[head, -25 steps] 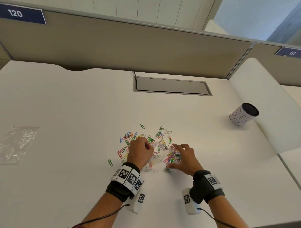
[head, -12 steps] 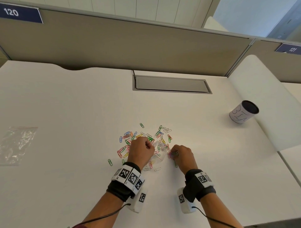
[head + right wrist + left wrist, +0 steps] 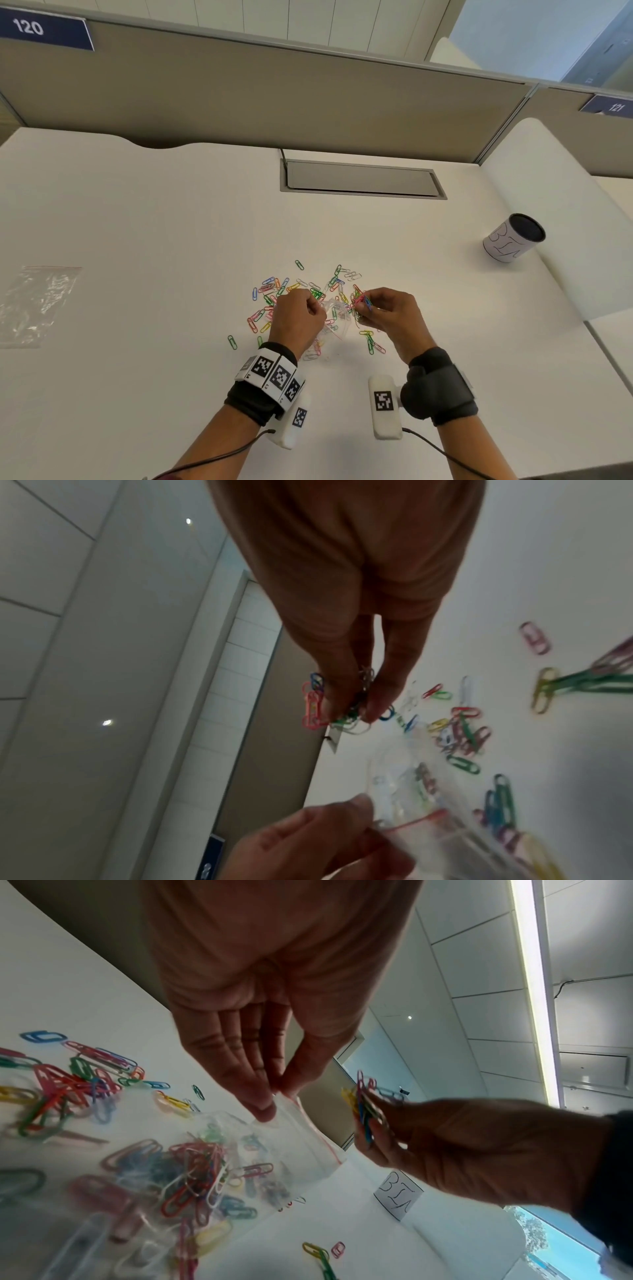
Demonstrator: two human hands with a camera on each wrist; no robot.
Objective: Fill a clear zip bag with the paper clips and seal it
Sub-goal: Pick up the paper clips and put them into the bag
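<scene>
Left hand (image 3: 253,1053) pinches the rim of the small clear crinkly plastic zip bag with a red seal strip (image 3: 308,1139), partly filled, resting on the white worktop (image 3: 137,222). Right hand (image 3: 387,311) pinches a bunch of coloured wire paper clips (image 3: 365,1104) just beside the bag mouth. Risks: the limp film mouth collapses, springy clips snag on the rim, spill or tangle. Mouth opening looks narrow, though blurred. Loose clips (image 3: 270,291) ring the bag.

Head view looks down over the desk (image 3: 137,240); both wrist views look close along the fingers, sharing its clip-strewn middle.
</scene>
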